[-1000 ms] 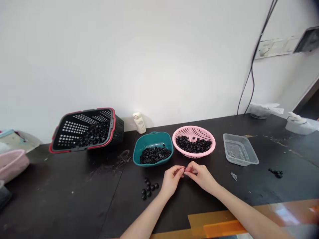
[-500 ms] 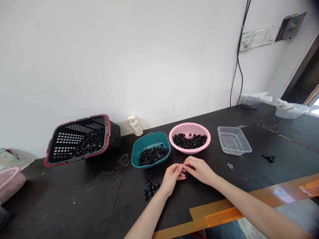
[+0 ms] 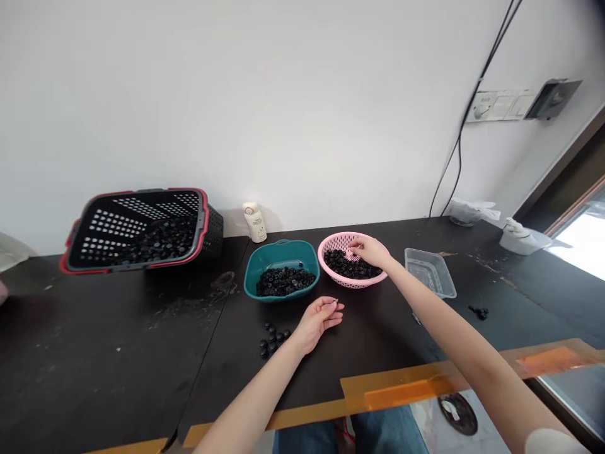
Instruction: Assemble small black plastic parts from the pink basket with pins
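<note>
My right hand (image 3: 371,251) reaches into a pink perforated plastic basket (image 3: 331,244), its fingertips among the small black rings (image 3: 347,265) heaped inside. My left hand (image 3: 319,321) rests above the dark table, fingers curled, close to a small pile of black rings (image 3: 271,340) lying on the tabletop. Something tiny may sit at its fingertips, but I cannot tell. A teal plastic bowl (image 3: 278,249) holds more black rings (image 3: 283,282) and stands left of the pink basket.
A clear plastic tray (image 3: 429,272) stands right of the pink basket. A tilted black basket with a red rim (image 3: 212,230) lies at the left, near a white bottle (image 3: 254,224). A small black cluster (image 3: 478,312) lies further right. Orange tape (image 3: 401,394) runs along the table's front edge.
My right hand has left my left hand and moved forward into the pink basket. My hands are now apart. The view has also shifted slightly.
</note>
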A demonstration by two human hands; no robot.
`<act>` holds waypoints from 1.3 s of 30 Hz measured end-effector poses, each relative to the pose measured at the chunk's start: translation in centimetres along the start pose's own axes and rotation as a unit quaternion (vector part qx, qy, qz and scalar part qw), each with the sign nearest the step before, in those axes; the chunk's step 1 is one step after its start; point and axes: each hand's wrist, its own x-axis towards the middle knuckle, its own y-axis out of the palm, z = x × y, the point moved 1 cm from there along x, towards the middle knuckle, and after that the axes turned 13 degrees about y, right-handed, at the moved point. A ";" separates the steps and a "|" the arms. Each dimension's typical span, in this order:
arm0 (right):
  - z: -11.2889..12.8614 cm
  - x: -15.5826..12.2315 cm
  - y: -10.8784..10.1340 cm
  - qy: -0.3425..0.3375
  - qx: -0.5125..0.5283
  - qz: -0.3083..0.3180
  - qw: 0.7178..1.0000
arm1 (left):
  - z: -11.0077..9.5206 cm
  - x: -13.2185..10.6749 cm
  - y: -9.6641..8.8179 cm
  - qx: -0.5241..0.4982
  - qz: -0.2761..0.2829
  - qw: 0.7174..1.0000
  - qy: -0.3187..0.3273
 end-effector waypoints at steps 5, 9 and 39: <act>1.0 3.1 2.8 -0.011 -0.033 0.097 0.995 | 0.0 0.0 -0.1 -0.017 -0.003 1.000 0.002; 2.0 3.1 4.5 -0.007 -0.045 0.144 0.988 | 0.2 0.0 -0.1 -0.018 -0.002 1.000 0.003; 0.1 -11.8 9.1 0.057 0.489 0.165 0.854 | -0.2 -1.6 0.8 0.315 -0.132 0.857 0.386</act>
